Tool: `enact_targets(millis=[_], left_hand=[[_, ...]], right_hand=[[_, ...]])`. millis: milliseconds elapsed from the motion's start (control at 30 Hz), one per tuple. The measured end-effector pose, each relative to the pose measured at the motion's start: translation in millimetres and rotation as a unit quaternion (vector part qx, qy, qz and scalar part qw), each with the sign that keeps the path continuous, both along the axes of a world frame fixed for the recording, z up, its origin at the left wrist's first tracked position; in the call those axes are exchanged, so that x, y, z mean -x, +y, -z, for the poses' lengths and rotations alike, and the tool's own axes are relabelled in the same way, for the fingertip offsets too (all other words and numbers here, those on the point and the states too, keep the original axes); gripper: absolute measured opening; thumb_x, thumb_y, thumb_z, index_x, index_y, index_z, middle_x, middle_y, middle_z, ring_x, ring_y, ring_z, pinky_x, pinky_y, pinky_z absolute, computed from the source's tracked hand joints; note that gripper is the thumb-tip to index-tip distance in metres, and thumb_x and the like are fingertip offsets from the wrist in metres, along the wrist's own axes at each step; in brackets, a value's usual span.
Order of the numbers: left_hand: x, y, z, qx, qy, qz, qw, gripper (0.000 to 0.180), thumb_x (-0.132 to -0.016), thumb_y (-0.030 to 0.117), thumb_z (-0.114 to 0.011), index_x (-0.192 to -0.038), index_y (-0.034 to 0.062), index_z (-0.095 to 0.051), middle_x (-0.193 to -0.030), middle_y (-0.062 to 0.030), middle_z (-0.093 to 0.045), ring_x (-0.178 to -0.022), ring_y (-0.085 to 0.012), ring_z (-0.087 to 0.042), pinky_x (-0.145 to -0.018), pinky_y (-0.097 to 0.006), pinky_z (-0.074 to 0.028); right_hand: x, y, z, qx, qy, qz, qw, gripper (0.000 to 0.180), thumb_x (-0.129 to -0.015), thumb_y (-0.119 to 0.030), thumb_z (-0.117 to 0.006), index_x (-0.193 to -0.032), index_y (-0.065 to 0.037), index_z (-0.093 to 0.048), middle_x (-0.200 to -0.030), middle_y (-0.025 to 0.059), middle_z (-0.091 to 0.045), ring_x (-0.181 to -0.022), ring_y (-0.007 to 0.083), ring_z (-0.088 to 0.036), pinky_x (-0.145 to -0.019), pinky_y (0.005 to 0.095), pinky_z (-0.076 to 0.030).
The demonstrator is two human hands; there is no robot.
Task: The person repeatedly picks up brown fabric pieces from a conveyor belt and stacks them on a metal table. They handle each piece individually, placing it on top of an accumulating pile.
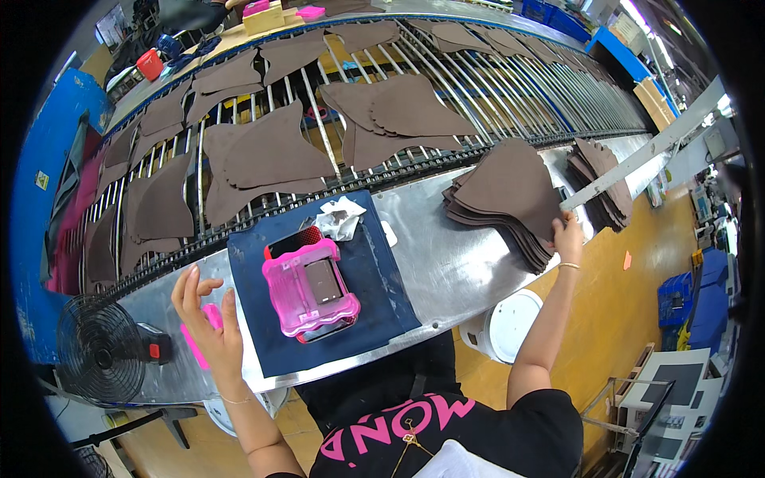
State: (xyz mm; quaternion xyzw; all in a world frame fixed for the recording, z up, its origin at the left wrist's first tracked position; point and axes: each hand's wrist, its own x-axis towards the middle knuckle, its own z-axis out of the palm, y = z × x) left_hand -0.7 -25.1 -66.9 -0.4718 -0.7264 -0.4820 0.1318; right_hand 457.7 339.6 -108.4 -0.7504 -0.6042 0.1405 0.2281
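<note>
My left hand (209,325) is raised over the left end of the metal bench, fingers spread and nothing in them. A bright pink object (196,344) lies just behind it, partly hidden. At the right, my right hand (567,237) grips the edge of a stack of brown cut sheet pieces (510,187), its fingertips partly hidden. A second brown stack (606,183) leans beyond that hand. Between my hands, a pink plastic box (288,295) with a dark rectangular piece on top sits on a dark blue mat (382,295). Crumpled white tissue (341,217) lies behind the box.
A roller conveyor (510,99) carrying several brown pieces (271,151) runs along the far side. A black fan (102,346) stands at the left. A pale metal bar (645,151) slants over the right stacks. A white bucket (514,327) stands below the bench edge.
</note>
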Motion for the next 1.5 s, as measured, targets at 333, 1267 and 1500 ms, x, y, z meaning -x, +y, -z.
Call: enact_targets(millis=[333, 1267, 1500], left_hand=[[-11.7, -6.7, 1.5, 0.024, -0.033, -0.036, 0.999, 0.050, -0.086, 0.005, -0.064, -0.131, 0.0056, -0.044, -0.126, -0.0119, -0.045, -0.088, -0.0169, -0.059, -0.093, -0.036, -0.040], [-11.1, -8.3, 22.2, 0.019, -0.125, -0.044, 0.991, 0.046, -0.089, 0.003, -0.057, -0.133, 0.0031, -0.042, -0.112, -0.0132, -0.055, -0.100, -0.0188, -0.054, -0.094, -0.034, -0.037], [-13.7, -7.2, 22.8, 0.023, -0.129, -0.046, 0.990, 0.046, -0.090, 0.004, -0.058, -0.134, 0.0029, -0.042, -0.107, -0.0125, -0.058, -0.102, -0.0199, -0.053, -0.096, -0.034, -0.036]], right_hand=[[-3.1, -3.8, 37.4, -0.037, -0.254, 0.012, 0.966, 0.037, -0.084, -0.031, -0.066, -0.115, -0.010, -0.064, -0.124, 0.0143, -0.054, -0.110, 0.0336, -0.055, -0.091, 0.0440, -0.046], [-32.4, 30.6, 56.4, -0.017, 0.012, -0.022, 1.000, 0.049, -0.070, -0.025, -0.080, -0.108, 0.002, -0.063, -0.100, 0.0158, -0.066, -0.095, 0.0268, -0.063, -0.085, 0.0350, -0.049], [-31.2, 33.1, 51.9, 0.009, 0.064, 0.017, 0.998, 0.061, -0.065, -0.029, -0.084, -0.112, 0.002, -0.059, -0.107, 0.0174, -0.064, -0.098, 0.0273, -0.062, -0.087, 0.0361, -0.048]])
